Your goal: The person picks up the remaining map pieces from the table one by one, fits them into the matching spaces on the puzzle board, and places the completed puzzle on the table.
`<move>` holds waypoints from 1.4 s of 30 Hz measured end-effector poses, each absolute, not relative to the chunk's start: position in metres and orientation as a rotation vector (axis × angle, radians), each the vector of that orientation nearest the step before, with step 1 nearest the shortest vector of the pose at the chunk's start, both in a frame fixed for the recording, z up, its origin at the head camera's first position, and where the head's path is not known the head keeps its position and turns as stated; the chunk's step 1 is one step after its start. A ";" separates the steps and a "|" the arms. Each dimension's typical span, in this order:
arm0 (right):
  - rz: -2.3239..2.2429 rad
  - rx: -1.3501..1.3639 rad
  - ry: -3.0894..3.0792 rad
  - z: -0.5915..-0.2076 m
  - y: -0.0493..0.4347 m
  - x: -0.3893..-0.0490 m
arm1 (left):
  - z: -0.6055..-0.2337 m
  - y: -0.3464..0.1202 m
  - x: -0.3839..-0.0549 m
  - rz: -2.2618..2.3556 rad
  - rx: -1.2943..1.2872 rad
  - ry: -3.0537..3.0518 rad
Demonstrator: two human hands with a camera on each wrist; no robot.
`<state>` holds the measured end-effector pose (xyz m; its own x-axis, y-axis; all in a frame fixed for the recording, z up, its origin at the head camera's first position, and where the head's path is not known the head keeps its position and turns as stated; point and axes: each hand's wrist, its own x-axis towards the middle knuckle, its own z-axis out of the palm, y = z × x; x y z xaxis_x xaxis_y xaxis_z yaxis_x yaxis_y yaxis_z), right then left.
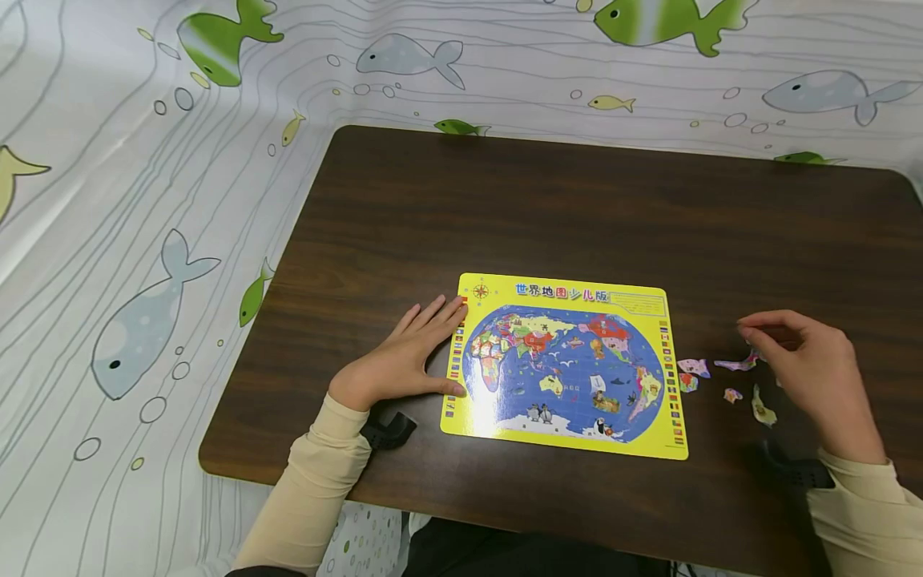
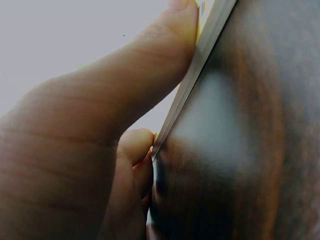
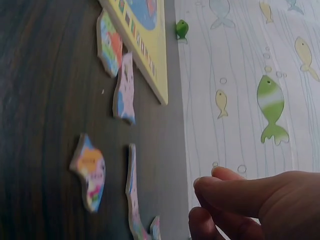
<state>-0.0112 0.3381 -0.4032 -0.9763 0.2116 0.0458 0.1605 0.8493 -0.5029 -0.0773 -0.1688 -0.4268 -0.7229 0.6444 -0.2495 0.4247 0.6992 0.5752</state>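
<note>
A yellow-bordered world map puzzle (image 1: 562,443) lies flat on the table. My left hand (image 1: 404,361) rests along its left edge, fingers spread and thumb touching the border; the left wrist view shows the thumb (image 2: 155,50) against the board's edge. To the right of the board, my right hand (image 1: 818,373) hovers over loose puzzle pieces, its thumb and fingertips close together. Nothing shows between them in the right wrist view. Nearby lie a pink piece (image 3: 126,90), a green and red piece (image 3: 109,45), a small orange-pink piece (image 3: 91,172) and a long curved piece (image 3: 132,195).
The dark wooden table (image 1: 541,208) extends beyond the board and to both sides. A white sheet with printed fish (image 1: 519,80) hangs behind the table and on the left. A yellowish piece (image 1: 763,407) lies below the right hand. Black wrist straps (image 1: 389,431) sit at both wrists.
</note>
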 end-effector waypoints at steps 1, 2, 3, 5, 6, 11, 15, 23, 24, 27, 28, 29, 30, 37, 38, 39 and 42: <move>0.784 -0.311 -2.919 -0.403 0.340 -0.011 | -0.427 -0.169 -0.077 0.680 0.824 2.473; 0.790 -0.330 -2.919 -0.404 0.343 -0.012 | -0.427 -0.169 -0.078 0.681 0.829 2.475; 0.790 -0.351 -2.919 -0.405 0.345 -0.012 | -0.426 -0.169 -0.078 0.683 0.829 2.475; 0.788 -0.402 -2.919 -0.407 0.352 -0.013 | -0.427 -0.169 -0.078 0.680 0.829 2.472; 0.789 -0.422 -2.918 -0.407 0.355 -0.014 | -0.427 -0.169 -0.078 0.680 0.829 2.471; 0.786 -0.501 -2.933 -0.412 0.367 -0.018 | -0.427 -0.169 -0.078 0.676 0.822 2.465; 0.804 -0.533 -2.958 -0.416 0.372 -0.019 | -0.427 -0.169 -0.078 0.679 0.826 2.472; 0.831 -0.523 -2.951 -0.420 0.373 -0.019 | -0.425 -0.169 -0.077 0.688 0.830 2.472; 0.829 -0.527 -2.953 -0.420 0.373 -0.019 | -0.426 -0.169 -0.077 0.687 0.832 2.473; 0.832 -0.550 -2.964 -0.420 0.371 -0.019 | -0.426 -0.169 -0.078 0.680 0.834 2.478; 0.830 -0.559 -2.966 -0.420 0.370 -0.018 | -0.426 -0.169 -0.078 0.676 0.832 2.478; 0.826 -0.566 -2.964 -0.421 0.369 -0.018 | -0.426 -0.169 -0.078 0.673 0.828 2.477; 0.822 -0.570 -2.962 -0.421 0.368 -0.018 | -0.426 -0.169 -0.078 0.671 0.825 2.476; 0.771 -0.564 -2.957 -0.422 0.362 -0.019 | -0.426 -0.169 -0.077 0.673 0.812 2.465; 0.766 -0.559 -2.967 -0.422 0.362 -0.019 | -0.426 -0.169 -0.077 0.675 0.815 2.466; 0.764 -0.554 -2.977 -0.422 0.362 -0.019 | -0.426 -0.170 -0.077 0.680 0.819 2.466; 0.770 -0.543 -3.001 -0.422 0.362 -0.019 | -0.426 -0.170 -0.077 0.689 0.832 2.466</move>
